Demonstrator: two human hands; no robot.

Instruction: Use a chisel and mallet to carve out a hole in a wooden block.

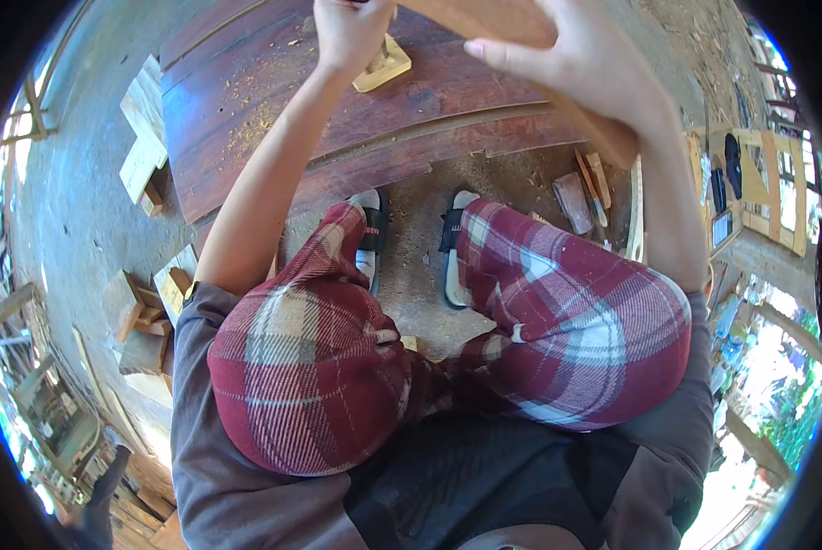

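Note:
My left hand (351, 35) is closed at the top edge, over the reddish-brown wooden board (411, 128). A sliver of something dark shows at its fingers, too cut off to name. Just below that hand, a small pale wood block (385, 71) lies on the board. My right hand (599, 60) is wrapped round a brown wooden bar (489, 18), thumb pointing left. The bar reaches left toward my left hand; a rounded brown wooden end (603, 137) shows below my right palm. The bar's far side is out of the picture.
Wood shavings (251, 124) litter the board's left part. Pale offcuts (145, 137) and stacked wood blocks (141, 316) lie to the left. Chisel-like tools (592, 183) rest on the ground between the board and my right knee. A wooden stand (768, 183) is at the right.

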